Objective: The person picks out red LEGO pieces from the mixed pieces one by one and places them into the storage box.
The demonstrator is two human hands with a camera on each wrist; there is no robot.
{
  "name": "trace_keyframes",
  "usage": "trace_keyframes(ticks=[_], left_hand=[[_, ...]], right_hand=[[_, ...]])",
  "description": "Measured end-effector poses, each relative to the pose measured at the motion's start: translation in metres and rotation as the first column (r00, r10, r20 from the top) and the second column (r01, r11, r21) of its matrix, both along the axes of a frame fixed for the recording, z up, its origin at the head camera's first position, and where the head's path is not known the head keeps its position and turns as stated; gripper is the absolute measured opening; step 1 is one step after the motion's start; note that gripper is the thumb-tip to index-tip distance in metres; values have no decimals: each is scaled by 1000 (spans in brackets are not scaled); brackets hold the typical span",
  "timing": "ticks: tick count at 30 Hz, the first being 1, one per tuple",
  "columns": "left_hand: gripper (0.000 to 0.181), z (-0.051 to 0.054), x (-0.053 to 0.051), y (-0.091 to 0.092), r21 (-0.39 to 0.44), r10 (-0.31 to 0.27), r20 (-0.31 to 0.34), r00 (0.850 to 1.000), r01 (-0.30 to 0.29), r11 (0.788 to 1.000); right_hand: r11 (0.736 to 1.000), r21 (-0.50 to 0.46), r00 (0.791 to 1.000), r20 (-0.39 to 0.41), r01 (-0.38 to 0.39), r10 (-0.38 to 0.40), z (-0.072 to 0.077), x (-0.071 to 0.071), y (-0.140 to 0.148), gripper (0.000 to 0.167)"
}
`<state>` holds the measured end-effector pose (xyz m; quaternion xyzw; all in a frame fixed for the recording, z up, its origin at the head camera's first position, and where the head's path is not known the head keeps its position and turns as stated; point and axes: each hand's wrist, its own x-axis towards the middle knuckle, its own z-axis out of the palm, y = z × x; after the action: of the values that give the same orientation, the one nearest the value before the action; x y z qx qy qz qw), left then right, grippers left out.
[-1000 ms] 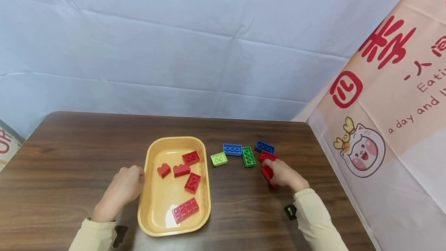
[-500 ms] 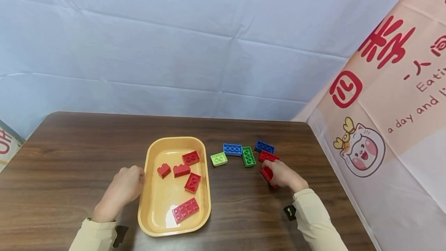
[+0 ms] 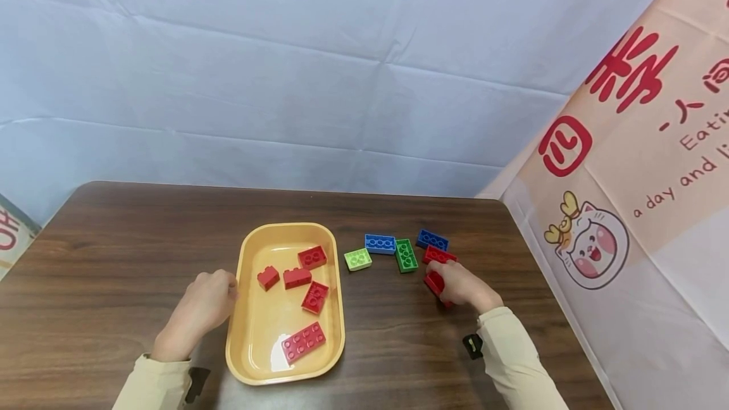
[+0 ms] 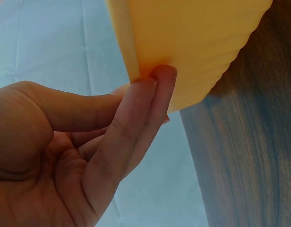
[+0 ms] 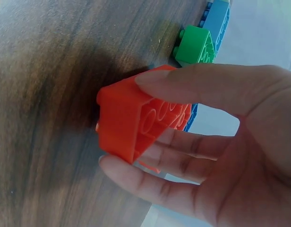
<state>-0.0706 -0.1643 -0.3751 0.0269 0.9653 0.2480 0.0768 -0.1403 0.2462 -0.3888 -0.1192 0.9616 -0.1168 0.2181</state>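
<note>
In the head view my left hand [image 3: 200, 309] is at the left side of a yellow tray [image 3: 259, 331]. The left wrist view shows its thumb and fingers pinching the tray's rim [image 4: 123, 40]. Several red bricks lie in that tray, among them a long studded one [image 3: 304, 343]. Over at the right, my right hand [image 3: 464, 286] grips a red toy brick [image 5: 118, 123] between thumb and fingers. This brick has its hollow underside facing the palm, and its studs point toward the table. In the head view the hand partly covers it.
Beyond the right hand lie another red brick [image 3: 438, 254] and a dark blue brick [image 3: 433, 240]. Left of these are a green brick [image 3: 406, 255], a blue brick [image 3: 380, 244] and a lime brick [image 3: 357, 259]. White cloth [image 3: 285, 81] hangs behind the wooden table [image 3: 142, 233].
</note>
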Motion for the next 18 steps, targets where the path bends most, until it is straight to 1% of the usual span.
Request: trace_keyframes(ticks=[10, 18], left_hand=[[18, 0, -1, 0, -5, -1, 5, 1000, 1, 1000], [17, 1, -1, 0, -7, 8, 18, 1000, -8, 1000]], right_hand=[[1000, -8, 1000, -9, -22, 22, 3, -3, 0, 54], [999, -38, 1000, -21, -21, 20, 17, -1, 0, 50]])
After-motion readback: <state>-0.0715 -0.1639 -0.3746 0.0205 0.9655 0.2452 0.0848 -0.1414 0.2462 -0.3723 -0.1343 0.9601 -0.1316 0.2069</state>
